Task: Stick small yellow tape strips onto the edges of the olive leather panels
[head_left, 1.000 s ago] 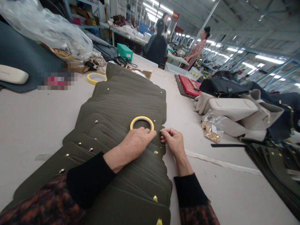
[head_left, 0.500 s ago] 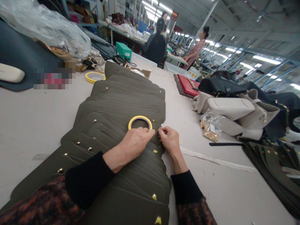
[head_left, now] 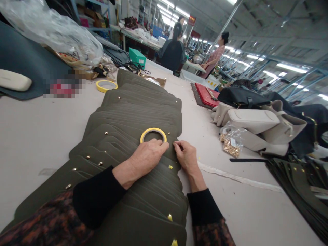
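Note:
A roll of yellow tape [head_left: 153,130] is gripped in my left hand [head_left: 146,155], its ring rising beyond my closed fingers. The hand is over a long overlapping row of dark olive panels [head_left: 135,109] with shiny metal studs [head_left: 100,164]. Just to the right, by the panels' right edge, my right hand [head_left: 187,155] pinches thumb against fingers; whatever is between the tips is too small to make out. Small pieces of yellow tape [head_left: 170,167] stick to the panels near that edge, below my hands.
Another yellow tape roll [head_left: 105,85] lies at the far left of the panels. To the right are beige and black bags [head_left: 252,116], a plastic bag of gold hardware [head_left: 231,145] and stacked dark strips [head_left: 294,188]. Plastic sheeting [head_left: 56,34] is heaped at left. People are farther back.
The whole view has shifted slightly, with the table and panels a little lower. Both hands keep nearly the same pose, my right fingertips still pinched by the panel edge.

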A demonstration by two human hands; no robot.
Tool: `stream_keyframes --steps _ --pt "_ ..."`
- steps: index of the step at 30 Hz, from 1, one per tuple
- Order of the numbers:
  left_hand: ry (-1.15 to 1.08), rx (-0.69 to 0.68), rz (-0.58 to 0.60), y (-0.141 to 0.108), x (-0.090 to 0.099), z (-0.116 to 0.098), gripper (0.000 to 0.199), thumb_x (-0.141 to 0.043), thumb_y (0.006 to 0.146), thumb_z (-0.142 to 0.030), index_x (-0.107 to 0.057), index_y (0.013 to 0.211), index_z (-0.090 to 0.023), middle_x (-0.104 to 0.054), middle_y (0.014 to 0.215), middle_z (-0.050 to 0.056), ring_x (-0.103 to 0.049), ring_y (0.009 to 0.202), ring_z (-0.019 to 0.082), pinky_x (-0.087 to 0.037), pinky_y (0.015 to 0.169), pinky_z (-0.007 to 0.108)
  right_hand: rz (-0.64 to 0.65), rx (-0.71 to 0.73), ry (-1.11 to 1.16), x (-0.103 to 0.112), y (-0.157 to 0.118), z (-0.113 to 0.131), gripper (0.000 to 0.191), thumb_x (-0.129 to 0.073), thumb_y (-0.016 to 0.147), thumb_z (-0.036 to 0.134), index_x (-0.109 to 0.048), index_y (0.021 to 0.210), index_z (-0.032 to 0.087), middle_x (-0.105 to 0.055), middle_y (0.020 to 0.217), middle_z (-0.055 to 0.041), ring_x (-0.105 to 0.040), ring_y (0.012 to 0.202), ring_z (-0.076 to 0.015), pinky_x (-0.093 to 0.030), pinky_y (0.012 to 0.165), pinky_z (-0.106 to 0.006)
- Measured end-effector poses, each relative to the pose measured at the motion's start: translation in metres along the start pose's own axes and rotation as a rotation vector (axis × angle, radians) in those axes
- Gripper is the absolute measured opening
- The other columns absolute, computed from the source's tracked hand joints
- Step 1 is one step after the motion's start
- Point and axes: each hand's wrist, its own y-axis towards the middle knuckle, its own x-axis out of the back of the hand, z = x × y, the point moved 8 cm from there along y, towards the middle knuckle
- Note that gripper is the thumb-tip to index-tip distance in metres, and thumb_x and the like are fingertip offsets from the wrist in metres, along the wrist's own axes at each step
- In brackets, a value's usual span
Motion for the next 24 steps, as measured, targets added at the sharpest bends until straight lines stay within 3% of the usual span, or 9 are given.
stream_keyframes --steps 5,10,16,18,22,24 --pt "0.047 -0.017 0.038 -0.001 -0.001 -0.002 0.015 -0.04 0.092 -0.015 -0.054 0.095 -0.018 -0.06 0.086 0.006 -0.056 0.078 0.021 -0.046 0.066 0.032 0.085 -0.22 -0.038 -0.012 0.006 -0.018 0.022 -0.055 0.081 0.033 -0.073 0.079 0.021 -0.074 0.076 -0.003 -0.065 0.068 -0.0182 -0.046 0.065 -0.028" --pt "-0.067 -0.057 -0.027 0.0 0.01 0.002 0.015 -0.037 0.094 -0.018 -0.052 0.093 -0.018 -0.059 0.088 0.005 -0.057 0.083 0.021 -0.047 0.076 0.034 0.159 -0.244 0.038 -0.007 0.003 -0.019 0.024 -0.056 0.08 0.036 -0.072 0.076 0.019 -0.072 0.072 -0.0023 -0.062 0.066 -0.0169 -0.043 0.063 -0.027" --pt "-0.231 -0.112 -0.087 0.002 0.017 0.01 0.017 -0.035 0.096 -0.018 -0.052 0.094 -0.018 -0.061 0.089 0.003 -0.06 0.085 0.017 -0.049 0.077 0.029 0.519 -0.193 0.148 -0.012 -0.021 -0.01 0.025 -0.058 0.08 0.034 -0.07 0.065 0.018 -0.066 0.059 0.0005 -0.057 0.058 -0.0142 -0.038 0.053 -0.024" --pt "-0.274 -0.12 -0.126 0.002 0.02 0.011 0.017 -0.036 0.096 -0.02 -0.053 0.098 -0.018 -0.063 0.092 0.004 -0.062 0.087 0.017 -0.05 0.078 0.029 0.448 -0.189 0.217 -0.006 -0.022 -0.007 0.021 -0.059 0.08 0.032 -0.072 0.072 0.018 -0.069 0.066 -0.0006 -0.06 0.063 -0.0151 -0.043 0.057 -0.025" --pt "-0.34 -0.149 -0.223 -0.001 0.028 0.009 0.018 -0.044 0.095 -0.023 -0.054 0.109 -0.02 -0.067 0.103 0.003 -0.065 0.095 0.016 -0.051 0.084 0.028 0.083 -0.133 0.415 0.019 -0.019 0.008 0.019 -0.061 0.082 0.032 -0.071 0.092 0.019 -0.073 0.085 -0.0039 -0.064 0.075 -0.0168 -0.05 0.07 -0.028" --pt "-0.346 -0.152 -0.229 -0.002 0.029 0.007 0.027 -0.046 0.093 -0.022 -0.049 0.12 -0.02 -0.066 0.111 0.004 -0.065 0.098 0.016 -0.051 0.086 0.027 0.017 -0.05 0.451 0.024 -0.021 0.023 0.019 -0.06 0.084 0.029 -0.07 0.097 0.019 -0.072 0.089 -0.0041 -0.065 0.076 -0.0161 -0.051 0.07 -0.028"
